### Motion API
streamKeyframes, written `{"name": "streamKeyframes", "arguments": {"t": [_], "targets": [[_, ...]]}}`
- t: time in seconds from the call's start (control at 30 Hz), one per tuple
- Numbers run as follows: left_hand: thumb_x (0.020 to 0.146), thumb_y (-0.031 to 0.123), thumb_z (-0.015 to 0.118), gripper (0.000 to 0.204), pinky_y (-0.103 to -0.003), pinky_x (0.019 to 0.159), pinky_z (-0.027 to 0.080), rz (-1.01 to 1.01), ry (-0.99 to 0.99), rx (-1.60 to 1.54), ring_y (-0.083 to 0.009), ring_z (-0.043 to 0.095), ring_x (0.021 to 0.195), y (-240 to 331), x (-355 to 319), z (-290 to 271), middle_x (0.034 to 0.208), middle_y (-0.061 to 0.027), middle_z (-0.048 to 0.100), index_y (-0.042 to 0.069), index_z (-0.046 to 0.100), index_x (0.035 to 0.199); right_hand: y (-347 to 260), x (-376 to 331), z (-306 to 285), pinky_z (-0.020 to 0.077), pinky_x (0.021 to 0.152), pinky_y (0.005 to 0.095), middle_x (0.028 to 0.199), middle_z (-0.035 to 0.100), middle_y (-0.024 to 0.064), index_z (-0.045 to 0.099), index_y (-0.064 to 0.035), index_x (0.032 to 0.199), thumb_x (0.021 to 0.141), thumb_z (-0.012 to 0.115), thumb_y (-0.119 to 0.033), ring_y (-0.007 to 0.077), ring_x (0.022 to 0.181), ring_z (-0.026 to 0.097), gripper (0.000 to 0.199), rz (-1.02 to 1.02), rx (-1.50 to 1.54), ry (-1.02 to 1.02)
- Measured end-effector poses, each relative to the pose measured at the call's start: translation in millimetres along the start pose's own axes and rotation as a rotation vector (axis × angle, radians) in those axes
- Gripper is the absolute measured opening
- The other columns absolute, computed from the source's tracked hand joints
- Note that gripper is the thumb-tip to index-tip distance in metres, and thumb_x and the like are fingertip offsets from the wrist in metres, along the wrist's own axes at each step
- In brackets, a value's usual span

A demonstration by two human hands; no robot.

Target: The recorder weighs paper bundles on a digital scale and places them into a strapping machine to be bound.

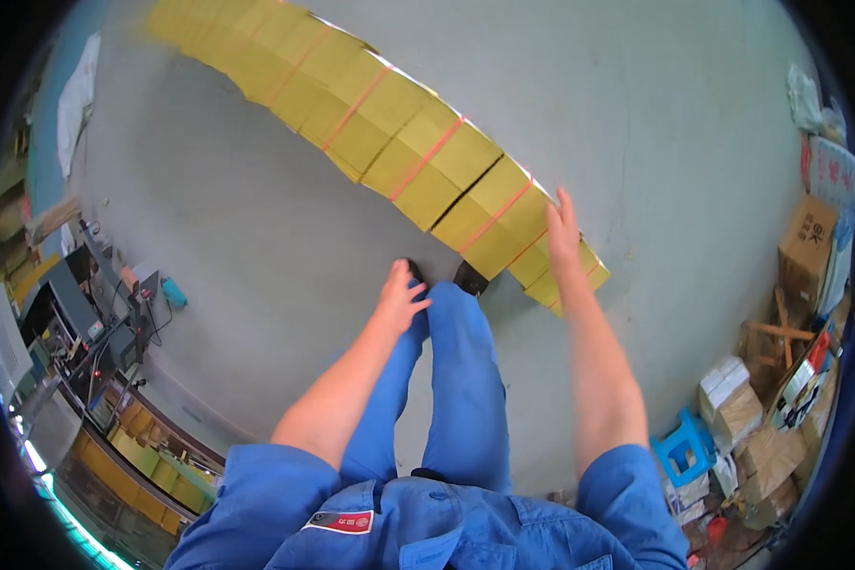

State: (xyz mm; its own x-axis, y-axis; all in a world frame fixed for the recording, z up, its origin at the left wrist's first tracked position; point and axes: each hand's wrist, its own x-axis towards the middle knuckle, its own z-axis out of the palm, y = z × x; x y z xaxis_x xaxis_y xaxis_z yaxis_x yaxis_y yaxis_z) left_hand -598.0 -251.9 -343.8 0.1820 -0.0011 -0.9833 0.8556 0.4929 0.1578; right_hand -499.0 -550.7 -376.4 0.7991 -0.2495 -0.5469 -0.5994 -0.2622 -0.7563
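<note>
A long row of yellow paper or card bundles, tied with pinkish-red bands, runs across the grey floor from the far left toward my feet. White edges show along its far side. At the near end of the row is my right hand, fingers stretched out along the bundles' right side; whether it touches them I cannot tell. My left hand hangs in front of my left knee, its fingers apart and nothing in it. My dark shoe stands close to the near bundles.
On the right, a blue plastic stool, cardboard boxes and wrapped packages line the wall. A dark machine with cables stands on the left. Below it, a shelf holds more yellow stacks.
</note>
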Motion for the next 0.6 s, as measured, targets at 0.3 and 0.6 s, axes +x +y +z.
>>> {"name": "streamKeyframes", "arguments": {"t": [0.3,0.6], "targets": [[0.095,0.048,0.05,0.064,-0.049,0.091,0.046,0.119,0.59,0.207,-0.0287,0.051,0.116,-27.8,-246.6,-336.5,0.142,-0.0056,0.043,0.018,0.029,0.148,13.4,-296.8,-21.4,0.0436,0.101,0.0405,0.123,0.061,0.0229,0.056,-0.0038,0.13,0.092,0.052,-0.024,0.0344,0.118,0.057,0.044,0.321,-0.504,-0.29],[0.094,0.044,0.05,0.047,-0.048,0.071,0.054,-0.052,0.673,-0.545,-0.0313,0.062,0.094,-321.0,-425.7,-375.7,0.114,-0.0182,0.058,0.005,0.05,0.121,-53.9,-253.9,-52.5,0.0525,0.082,0.041,0.102,0.07,0.016,0.069,-0.0106,0.111,0.082,0.056,-0.035,0.0317,0.095,0.067,0.04,-0.003,-1.174,-0.821]]}}
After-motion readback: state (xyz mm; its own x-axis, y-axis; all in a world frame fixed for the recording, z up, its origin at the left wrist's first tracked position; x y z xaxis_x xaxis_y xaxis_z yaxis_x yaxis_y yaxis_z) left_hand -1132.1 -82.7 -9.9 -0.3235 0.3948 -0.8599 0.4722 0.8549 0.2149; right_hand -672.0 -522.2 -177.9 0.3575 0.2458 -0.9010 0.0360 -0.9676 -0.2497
